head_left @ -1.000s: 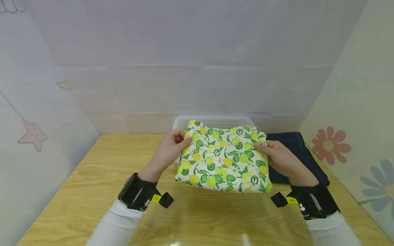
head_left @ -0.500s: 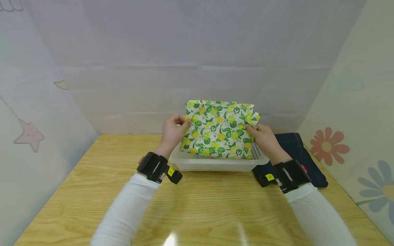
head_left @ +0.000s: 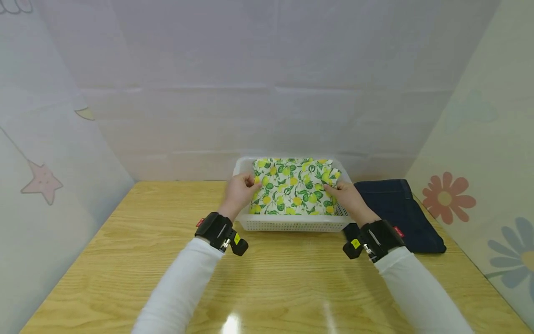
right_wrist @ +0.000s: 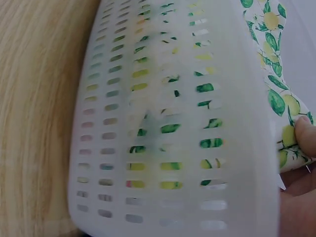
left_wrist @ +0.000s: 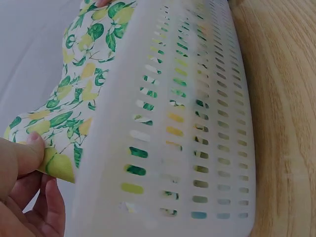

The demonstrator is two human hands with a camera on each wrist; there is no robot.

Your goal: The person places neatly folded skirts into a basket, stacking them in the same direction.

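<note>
Wooden table (head_left: 271, 287), pale walls, both hands (head_left: 239, 192) (head_left: 348, 197) grip pinching lemon-print cloth (head_left: 294, 185) in basket (head_left: 292, 225)

Head view looks down, wrist views close, all sharing the basket (head_left: 292, 225).

Both arms extend forward, forearms converging slightly, sleeves white to the wrists. Each wrist carries a black strap-mounted camera unit. The left hand (head_left: 241, 191) has its fingers curled with thumb opposed in a pinch. The right hand (head_left: 348, 195) mirrors this pose (thumb tip visible in its wrist view).
</note>
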